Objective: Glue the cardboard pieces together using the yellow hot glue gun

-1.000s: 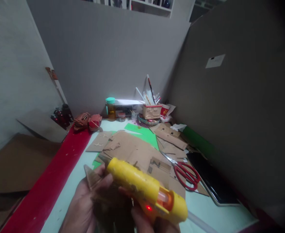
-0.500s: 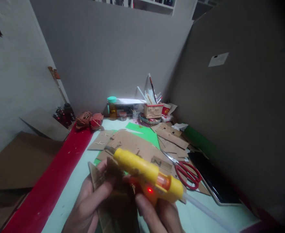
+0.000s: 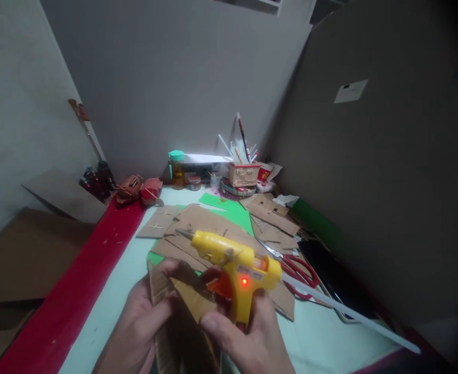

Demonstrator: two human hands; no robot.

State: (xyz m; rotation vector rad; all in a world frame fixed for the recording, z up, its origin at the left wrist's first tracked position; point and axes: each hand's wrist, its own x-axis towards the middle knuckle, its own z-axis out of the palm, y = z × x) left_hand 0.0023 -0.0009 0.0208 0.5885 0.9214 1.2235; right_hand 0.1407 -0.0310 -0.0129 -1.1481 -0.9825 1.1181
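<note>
Two bare hands are seen over the near side of the table [image 3: 107, 291]. The folded cardboard [image 3: 195, 299] is gripped by the left hand [image 3: 137, 324], with the fingers and thumb bent around it. The handle of the yellow glue gun [image 3: 224, 250] is gripped by the right hand [image 3: 262, 335]. The right thumb is laid by the edge of the folded cardboard (whether it is touched cannot quite be told). The gun's tip is pointed to the left, and a small red light [image 3: 245, 281] is lit on its side. A long pale glue stick [image 3: 353, 313] is stuck into its back end.

Past the hands, a flat cardboard sheet [image 3: 199, 221] is laid partly over green paper [image 3: 236, 210]. On the right, red-handled scissors [image 3: 303, 268] are partly hidden by the gun, and a black tablet [image 3: 326, 272] is set beside them. Farther back, a bottle [image 3: 178, 176] with a teal lid is stood near a box [image 3: 245, 175] filled with sticks and pens.
</note>
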